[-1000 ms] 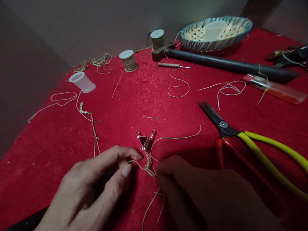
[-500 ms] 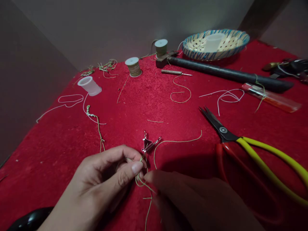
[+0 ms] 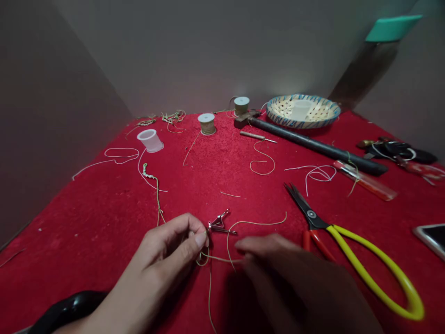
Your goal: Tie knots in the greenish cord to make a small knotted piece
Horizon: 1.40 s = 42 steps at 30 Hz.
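Observation:
My left hand (image 3: 167, 253) pinches a thin olive cord (image 3: 217, 258) between thumb and forefinger, just left of a small metal binder clip (image 3: 219, 223) that grips the cord's end on the red cloth (image 3: 86, 218). My right hand (image 3: 295, 283), dark and blurred, holds the same cord a little to the right, so a short stretch runs taut between both hands. A loose tail of the cord curves away toward the scissors.
Yellow-handled scissors (image 3: 347, 241) lie right of my hands. Farther back are two thread spools (image 3: 207, 124) (image 3: 241, 105), a small plastic cup (image 3: 150, 140), an awl (image 3: 257, 136), a long dark hammer (image 3: 313, 144), a woven basket (image 3: 302, 111), a lighter (image 3: 365, 183) and loose cord pieces.
The view has tilted up and pulled back. My hands moved apart, drawing the cord out sideways. The clip turned over on the cloth.

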Motion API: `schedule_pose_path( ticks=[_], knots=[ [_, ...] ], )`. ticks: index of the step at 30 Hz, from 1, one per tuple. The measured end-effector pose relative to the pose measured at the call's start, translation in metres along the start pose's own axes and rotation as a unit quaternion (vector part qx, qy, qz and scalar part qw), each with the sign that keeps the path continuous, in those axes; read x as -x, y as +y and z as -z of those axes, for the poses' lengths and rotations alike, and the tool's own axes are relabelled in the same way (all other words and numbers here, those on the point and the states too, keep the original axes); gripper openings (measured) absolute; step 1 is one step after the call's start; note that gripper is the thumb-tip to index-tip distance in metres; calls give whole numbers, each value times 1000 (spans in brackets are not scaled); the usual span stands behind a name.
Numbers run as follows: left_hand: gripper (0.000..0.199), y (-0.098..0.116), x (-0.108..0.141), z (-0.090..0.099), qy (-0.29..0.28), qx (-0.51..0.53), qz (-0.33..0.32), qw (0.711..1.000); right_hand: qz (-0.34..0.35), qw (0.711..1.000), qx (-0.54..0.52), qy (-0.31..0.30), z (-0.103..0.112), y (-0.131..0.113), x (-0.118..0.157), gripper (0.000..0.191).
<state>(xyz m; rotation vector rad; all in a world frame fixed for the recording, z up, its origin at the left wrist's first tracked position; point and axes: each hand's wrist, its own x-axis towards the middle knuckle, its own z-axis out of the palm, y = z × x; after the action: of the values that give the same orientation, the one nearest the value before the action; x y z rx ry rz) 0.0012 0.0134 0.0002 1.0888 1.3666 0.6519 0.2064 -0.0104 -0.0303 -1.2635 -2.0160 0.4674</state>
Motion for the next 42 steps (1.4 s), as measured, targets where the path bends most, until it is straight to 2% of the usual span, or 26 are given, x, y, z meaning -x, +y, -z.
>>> schedule_pose_path(
  ticks=[4,6,8,10,14,17,27,31,36,42],
  knots=[
    [32,2,-1,-2,-15,-53,-31,998,2,997,41,62,4,5,-19,28],
    [33,2,-2,-2,-21,-66,-45,997,-1,998,45,35,0,11,-26,39],
    [33,1,-4,-2,-25,-73,-58,995,17,999,24,-32,-4,16,-32,45],
    [32,-1,-4,-1,-25,-71,-70,995,33,996,13,-77,-7,18,-35,42],
    [28,-3,-6,-1,-27,-71,-94,993,24,995,12,-97,-6,14,-38,33],
    [26,-4,-7,-1,-24,-81,-114,990,19,995,13,-101,-5,10,-40,31],
    [31,-7,-12,0,0,-131,-172,976,65,991,29,-109,-7,11,-41,38],
    [30,-7,-12,0,7,-142,-174,974,68,993,29,-97,-8,10,-43,24],
    [26,-9,-18,5,29,-96,-173,980,75,993,27,-84,-10,12,-45,15],
    [24,5,-16,13,101,77,-165,978,94,993,24,-72,-16,23,-41,20]
  ],
)
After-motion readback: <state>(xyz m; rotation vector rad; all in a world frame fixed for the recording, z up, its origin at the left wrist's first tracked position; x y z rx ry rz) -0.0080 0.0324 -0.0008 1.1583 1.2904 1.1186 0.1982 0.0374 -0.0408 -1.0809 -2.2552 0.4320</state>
